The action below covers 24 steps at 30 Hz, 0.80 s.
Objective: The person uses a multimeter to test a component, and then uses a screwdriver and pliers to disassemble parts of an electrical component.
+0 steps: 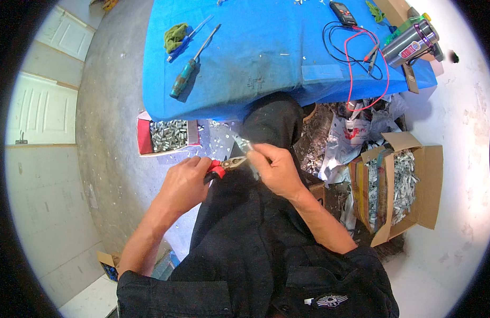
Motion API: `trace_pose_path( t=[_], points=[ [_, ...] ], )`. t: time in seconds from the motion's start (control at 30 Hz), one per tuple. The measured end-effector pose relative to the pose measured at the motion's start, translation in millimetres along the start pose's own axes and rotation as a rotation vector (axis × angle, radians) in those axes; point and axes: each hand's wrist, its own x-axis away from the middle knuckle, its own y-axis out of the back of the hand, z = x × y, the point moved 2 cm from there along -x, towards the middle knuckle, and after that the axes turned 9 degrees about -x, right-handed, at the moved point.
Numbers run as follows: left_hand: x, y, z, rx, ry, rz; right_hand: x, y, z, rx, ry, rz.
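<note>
My left hand point(185, 183) is closed around the red handles of a pair of pliers point(232, 163). The jaws point right and meet a small, silvery, ragged piece point(242, 142) pinched in my right hand point(277, 168). Its lower part is hidden by my fingers, and I cannot make out its exact kind. Both hands are above my lap, over black trousers. Just beyond my left hand, a red and white box point(144, 139) on the floor holds many small metal cylinders point(170, 137).
A blue-covered table point(245, 47) carries a screwdriver point(184, 77), a multimeter point(343, 13) with red and black leads, and a steel flask point(409, 46). At right, an open cardboard box point(429, 185) holds silvery scraps point(404, 185). Crumpled plastic bags point(343, 140) lie under the table.
</note>
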Motion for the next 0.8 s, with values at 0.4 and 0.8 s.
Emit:
trace_pose_path(
  t=[0.4, 0.8],
  points=[
    [-11, 23, 21, 0.040, 0.102, -0.083, -22, 31, -19, -0.617, -0.140, -0.214],
    [-91, 48, 154, 0.048, 0.534, -0.418, -33, 18, -6, -0.833, -0.253, -0.130]
  ],
)
